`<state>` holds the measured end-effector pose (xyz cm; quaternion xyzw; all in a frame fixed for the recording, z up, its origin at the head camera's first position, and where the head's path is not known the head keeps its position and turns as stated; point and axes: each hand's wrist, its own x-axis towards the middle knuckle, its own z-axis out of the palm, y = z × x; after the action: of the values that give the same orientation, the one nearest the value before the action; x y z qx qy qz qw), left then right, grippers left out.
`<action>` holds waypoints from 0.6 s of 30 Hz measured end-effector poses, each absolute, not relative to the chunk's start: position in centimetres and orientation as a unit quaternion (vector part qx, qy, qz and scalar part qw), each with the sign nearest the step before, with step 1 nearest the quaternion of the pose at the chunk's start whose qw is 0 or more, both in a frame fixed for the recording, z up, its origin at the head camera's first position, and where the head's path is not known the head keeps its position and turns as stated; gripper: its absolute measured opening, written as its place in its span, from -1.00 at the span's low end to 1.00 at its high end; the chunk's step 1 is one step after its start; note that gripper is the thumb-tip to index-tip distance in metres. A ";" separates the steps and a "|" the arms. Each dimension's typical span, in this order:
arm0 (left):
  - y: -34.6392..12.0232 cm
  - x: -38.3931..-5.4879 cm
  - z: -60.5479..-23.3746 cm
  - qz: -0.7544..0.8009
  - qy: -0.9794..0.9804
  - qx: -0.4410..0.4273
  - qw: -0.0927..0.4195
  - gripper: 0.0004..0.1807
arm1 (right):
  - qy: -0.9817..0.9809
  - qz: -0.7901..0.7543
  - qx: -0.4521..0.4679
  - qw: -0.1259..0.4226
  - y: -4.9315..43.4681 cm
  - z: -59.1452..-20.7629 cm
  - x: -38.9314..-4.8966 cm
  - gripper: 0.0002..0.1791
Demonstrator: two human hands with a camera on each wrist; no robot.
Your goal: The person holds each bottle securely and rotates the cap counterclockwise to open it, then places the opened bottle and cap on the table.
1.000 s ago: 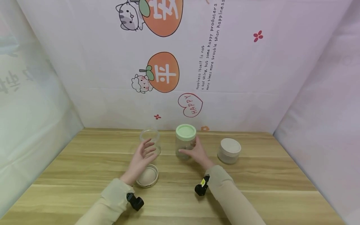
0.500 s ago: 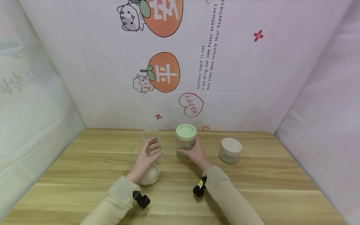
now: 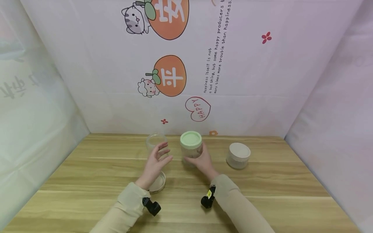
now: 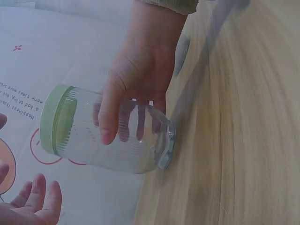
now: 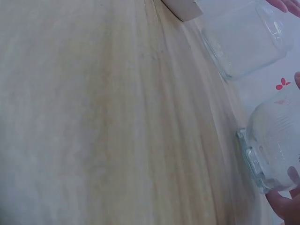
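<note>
A clear glass jar [image 3: 188, 152] with a light green lid [image 3: 190, 139] is in the grip of my right hand [image 3: 204, 161], thumb and fingers wrapped around its glass side. The left wrist view shows this same jar [image 4: 93, 140] with its base at or just above the tabletop; I cannot tell which. My left hand [image 3: 156, 163] hovers to the left with its fingers loosely bent, holding nothing. Behind it stands a lidless glass jar [image 3: 151, 140], partly covered by the fingers. Beneath the left wrist lies a whitish round lid [image 3: 158, 183], partly hidden.
A short jar with a white lid [image 3: 239, 152] stands at the right on the wooden table [image 3: 262, 200]. White printed cloth [image 3: 242, 106] rises along the table's back edge, with more cloth at both sides. Each wrist wears a small black camera [image 3: 151, 206].
The green-lidded jar has shifted slightly left and nearer in my right hand. My left hand has drifted right, toward that jar. The other jars and the loose lid stay put.
</note>
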<state>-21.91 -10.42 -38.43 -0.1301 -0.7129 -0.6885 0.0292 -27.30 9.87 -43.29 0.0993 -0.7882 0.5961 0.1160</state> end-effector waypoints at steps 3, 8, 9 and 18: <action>-10.3 -21.9 -38.3 -0.692 -0.710 -0.128 0.030 -0.35 | -0.797 0.582 0.107 0.120 10.1 -43.2 -27.1 0.03; -10.1 -21.9 -38.2 -0.696 -0.705 -0.132 0.034 -0.36 | -0.803 0.565 0.129 0.137 10.5 -42.9 -26.6 0.01; -10.1 -21.9 -38.2 -0.697 -0.704 -0.133 0.035 -0.36 | -0.804 0.563 0.132 0.138 10.6 -42.8 -26.5 0.01; -10.2 -21.5 -38.3 -0.687 -0.710 -0.149 0.035 -0.36 | -0.804 0.556 0.178 0.112 11.9 -40.9 -24.1 0.01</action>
<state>-21.55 -10.17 -38.30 -0.1490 -0.7104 -0.6870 0.0349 -24.06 11.87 -40.90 0.1779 -0.8044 0.5555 0.1123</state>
